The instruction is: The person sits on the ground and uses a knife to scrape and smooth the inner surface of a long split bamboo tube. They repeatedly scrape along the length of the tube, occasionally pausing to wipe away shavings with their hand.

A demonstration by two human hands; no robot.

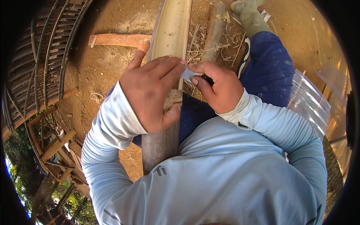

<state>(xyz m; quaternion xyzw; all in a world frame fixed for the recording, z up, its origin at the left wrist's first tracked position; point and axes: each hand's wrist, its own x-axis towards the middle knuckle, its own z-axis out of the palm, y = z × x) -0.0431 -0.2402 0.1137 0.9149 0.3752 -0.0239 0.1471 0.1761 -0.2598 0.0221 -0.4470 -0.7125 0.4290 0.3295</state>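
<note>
A long, pale, hollowed wooden trough (171, 30) runs away from my body, its edges raised on both sides. My left hand (152, 90) lies across it, back upward, gripping it with the fingers over the channel and the thumb near its right edge. In my right hand (219, 86) is a small knife (187, 74) with a pale blade and dark handle, pinched between thumb and forefinger. The blade is at the trough's right edge, beside my left fingertips. Nearer my lap, a grey wooden plank (161, 148) lies in line with the trough.
A reddish wooden strip (120, 39) lies on the earth floor at left. Thin curled shavings (228, 48) surround a round log (215, 30) right of the trough. My booted leg (255, 20) stretches forward. Slatted bamboo (48, 48) stands far left; clear corrugated sheets (309, 99) lie right.
</note>
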